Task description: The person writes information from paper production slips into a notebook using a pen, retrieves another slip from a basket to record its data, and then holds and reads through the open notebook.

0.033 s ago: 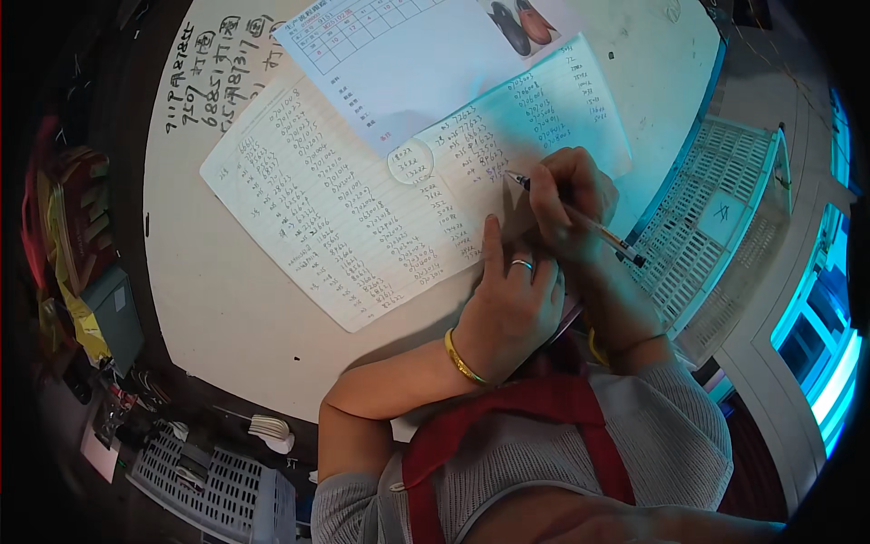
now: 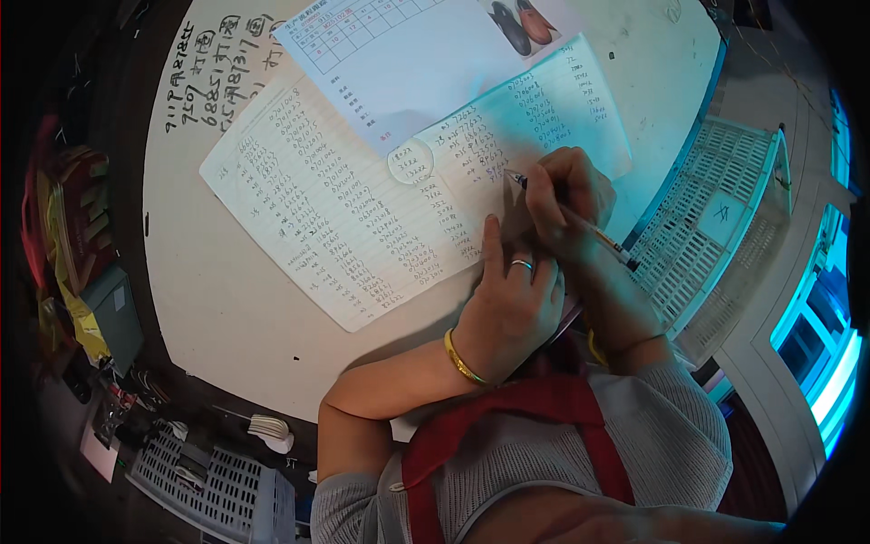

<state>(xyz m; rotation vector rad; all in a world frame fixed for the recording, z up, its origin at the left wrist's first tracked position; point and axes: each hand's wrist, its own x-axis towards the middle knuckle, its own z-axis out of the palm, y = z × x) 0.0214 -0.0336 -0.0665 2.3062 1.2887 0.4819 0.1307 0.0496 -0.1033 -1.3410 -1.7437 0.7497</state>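
Note:
An open lined notebook (image 2: pixel 299 218) lies on the white table, its pages filled with rows of handwriting. My right hand (image 2: pixel 571 199) is closed round a pen (image 2: pixel 589 227), whose tip touches the right-hand page. Beside it my left hand (image 2: pixel 512 299) lies at the notebook's lower edge, index finger stretched onto the page and the other fingers bent. A printed sheet (image 2: pixel 390 82) with a table grid and a photo of shoes (image 2: pixel 521 27) covers the notebook's upper part. Against the sheet's lower corner sits a round pale outline (image 2: pixel 410 161) with writing inside.
Large handwriting marks the white tabletop (image 2: pixel 227 299) at upper left. A pale plastic basket (image 2: pixel 716 208) stands off the table's right edge. To the left are a grey box (image 2: pixel 113 313) and red and yellow items; a grey slotted basket (image 2: pixel 217 485) sits at lower left.
The pen has tilted slightly, its rear end shifting a little left and down. My right hand has moved only a trace; my left hand stays in place.

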